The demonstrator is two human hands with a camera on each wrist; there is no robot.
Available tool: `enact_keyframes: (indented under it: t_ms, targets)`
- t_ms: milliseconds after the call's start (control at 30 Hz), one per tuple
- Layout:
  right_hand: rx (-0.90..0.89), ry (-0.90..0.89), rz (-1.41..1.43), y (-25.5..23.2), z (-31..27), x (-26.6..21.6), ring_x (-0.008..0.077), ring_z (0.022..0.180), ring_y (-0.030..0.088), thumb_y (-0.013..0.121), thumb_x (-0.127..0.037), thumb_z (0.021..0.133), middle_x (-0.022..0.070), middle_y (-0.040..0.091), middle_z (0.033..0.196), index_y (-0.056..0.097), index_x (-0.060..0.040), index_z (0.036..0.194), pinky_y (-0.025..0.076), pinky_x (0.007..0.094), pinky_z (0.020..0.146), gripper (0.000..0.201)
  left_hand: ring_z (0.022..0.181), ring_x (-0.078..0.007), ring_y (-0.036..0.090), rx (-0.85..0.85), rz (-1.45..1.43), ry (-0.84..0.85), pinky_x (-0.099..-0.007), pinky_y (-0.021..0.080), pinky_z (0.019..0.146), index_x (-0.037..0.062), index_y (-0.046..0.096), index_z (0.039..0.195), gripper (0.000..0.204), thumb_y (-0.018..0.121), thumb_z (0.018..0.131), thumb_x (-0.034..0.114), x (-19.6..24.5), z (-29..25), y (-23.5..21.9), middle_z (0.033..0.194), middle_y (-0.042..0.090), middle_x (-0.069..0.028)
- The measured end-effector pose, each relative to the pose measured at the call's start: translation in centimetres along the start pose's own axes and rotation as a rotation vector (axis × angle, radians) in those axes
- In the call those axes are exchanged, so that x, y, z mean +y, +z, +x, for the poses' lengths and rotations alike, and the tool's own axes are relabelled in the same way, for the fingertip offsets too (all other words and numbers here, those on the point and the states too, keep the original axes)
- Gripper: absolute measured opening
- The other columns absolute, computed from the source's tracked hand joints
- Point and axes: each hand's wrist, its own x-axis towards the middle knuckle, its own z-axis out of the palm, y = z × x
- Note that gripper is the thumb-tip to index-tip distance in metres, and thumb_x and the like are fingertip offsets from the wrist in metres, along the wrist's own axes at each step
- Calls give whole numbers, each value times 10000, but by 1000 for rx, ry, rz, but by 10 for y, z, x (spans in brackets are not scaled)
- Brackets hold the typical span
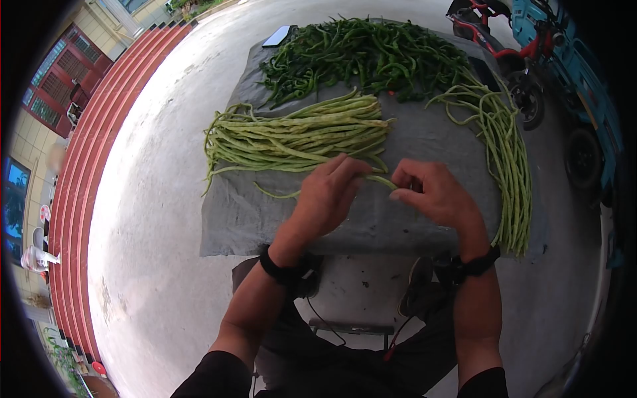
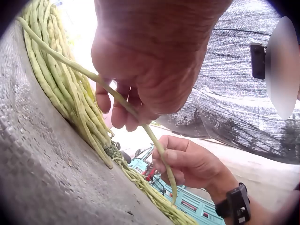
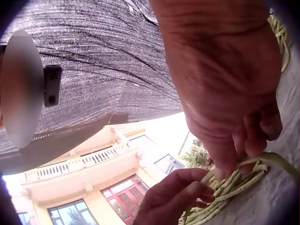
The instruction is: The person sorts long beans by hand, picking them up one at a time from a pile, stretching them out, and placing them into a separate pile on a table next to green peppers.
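A single long green bean (image 1: 381, 180) runs between my two hands over the grey table cover (image 1: 438, 142). My left hand (image 1: 328, 196) holds it partway along, and its tail sticks out to the left. Near the other end, my right hand (image 1: 434, 196) pinches it between thumb and fingers. The left wrist view shows the bean (image 2: 61, 58) crossing under the left fingers, its tip (image 2: 174, 194) hanging past the right hand (image 2: 192, 161). Just beyond the left hand lies a thick bundle of long beans (image 1: 298, 136), laid roughly side by side.
More long beans (image 1: 507, 159) lie along the table's right side. Dark green peppers (image 1: 371, 56) are heaped at the far end, with a pale-screened phone (image 1: 279, 36) at their left and a dark flat object (image 1: 484, 73) at their right. A blue cargo tricycle (image 1: 594, 99) stands beyond the right edge.
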Motion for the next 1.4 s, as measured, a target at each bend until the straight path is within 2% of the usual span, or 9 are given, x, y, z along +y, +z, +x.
enact_keyframes:
  t_ms: [533, 633, 767, 867, 967, 1067, 1167, 1267, 1400]
  targets:
    - [-4, -12, 62, -1, -1, 5, 173, 741, 640, 788, -134, 916, 81, 686, 796, 691, 15, 986, 518, 367, 698, 191, 941, -357, 705, -2, 63, -12, -427, 554, 803, 42, 690, 1086, 183, 773, 923, 51, 0, -1, 2, 1007, 689, -121]
    - [-11, -58, 51, 1, -1, 5, 109, 717, 578, 784, -165, 949, 29, 653, 784, 687, 11, 996, 480, 321, 664, 206, 935, -360, 707, -5, 79, -4, -426, 556, 803, 39, 694, 1089, 192, 775, 915, 38, 3, 0, 8, 1000, 687, -125]
    - [18, -116, 51, 3, -2, 9, 160, 725, 621, 768, -176, 957, 77, 682, 802, 692, 13, 1001, 512, 353, 686, 208, 935, -349, 713, -17, 30, -38, -413, 561, 817, 31, 699, 1097, 218, 776, 894, 7, 8, -1, 15, 1005, 689, -127]
    - [49, -112, 17, 4, -1, 13, 328, 782, 705, 765, -192, 915, 174, 730, 840, 700, 26, 949, 546, 431, 737, 230, 988, -344, 708, 3, 35, -24, -417, 558, 861, 34, 702, 1091, 237, 785, 873, -8, 12, 1, 17, 1039, 694, -125]
    - [79, -150, -7, 2, -2, 17, 342, 775, 703, 760, -185, 907, 175, 731, 830, 707, 23, 941, 552, 431, 731, 217, 1045, -349, 692, 86, 97, 44, -427, 548, 906, 40, 703, 1082, 254, 798, 853, -18, 18, 5, 17, 1082, 701, -130]
    - [108, -47, -34, -7, -8, 15, 307, 764, 711, 750, -167, 906, 163, 734, 814, 711, 16, 920, 558, 418, 724, 187, 1056, -356, 673, 189, 115, 93, -437, 537, 922, 45, 703, 1080, 273, 799, 838, -37, 23, 6, 19, 1100, 700, -136]
    - [133, 53, -26, -26, -17, 17, 139, 726, 652, 754, -140, 947, 69, 711, 792, 720, 8, 956, 531, 335, 681, 151, 1030, -356, 664, 255, 90, 136, -435, 532, 913, 43, 700, 1085, 286, 788, 833, -59, 24, 7, 19, 1097, 696, -138]
    - [276, 24, 23, -55, -32, 32, 76, 743, 630, 754, -142, 972, -1, 690, 796, 715, 1, 950, 516, 291, 671, 151, 1049, -338, 675, 261, 83, 143, -417, 534, 925, 24, 702, 1086, 273, 774, 842, -77, 24, 6, 18, 1105, 701, -146]
    - [592, 88, 92, -110, -71, 54, 84, 725, 618, 757, -156, 972, -16, 687, 781, 729, 22, 968, 510, 291, 665, 179, 1035, -335, 678, 252, 74, 143, -409, 537, 915, 20, 695, 1080, 258, 758, 855, -89, 25, 5, 17, 1093, 697, -146]
